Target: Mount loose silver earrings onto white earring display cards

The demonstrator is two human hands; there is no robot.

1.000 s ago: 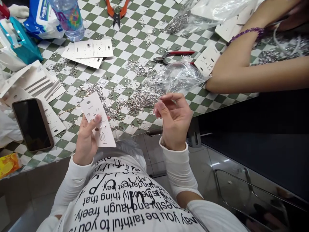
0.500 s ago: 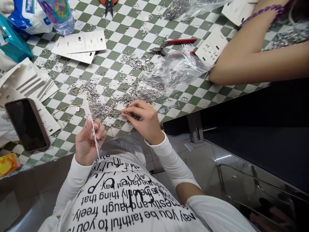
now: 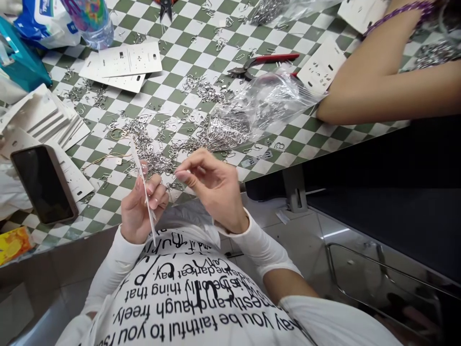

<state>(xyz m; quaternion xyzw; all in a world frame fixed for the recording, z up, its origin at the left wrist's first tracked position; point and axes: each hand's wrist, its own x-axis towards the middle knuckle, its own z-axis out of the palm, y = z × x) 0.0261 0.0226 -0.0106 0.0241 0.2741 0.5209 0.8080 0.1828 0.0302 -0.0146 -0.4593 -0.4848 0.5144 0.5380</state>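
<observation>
My left hand [image 3: 142, 209] is shut on a white earring card [image 3: 146, 190], which stands edge-on between its fingers. My right hand [image 3: 212, 187] hangs just above the table edge, fingers apart, its fingertips close to a loose heap of silver metal jewellery findings [image 3: 151, 154]. Nothing shows between those fingers. The heap spreads over a green and white checkered tablecloth [image 3: 194, 57] and runs towards a clear plastic bag [image 3: 259, 108] holding more findings.
Red-handled pliers [image 3: 252, 67] lie beyond the bag. A co-worker's forearm [image 3: 370, 86] with a purple beaded bracelet [image 3: 396, 17] rests at right. A phone [image 3: 43, 185], stacked cards [image 3: 122, 62] and a water bottle [image 3: 90, 24] stand at left.
The card has turned from flat-on to edge-on in my left hand. My right hand dropped to the heap, then lifted slightly with its fingers spread. The view has tilted.
</observation>
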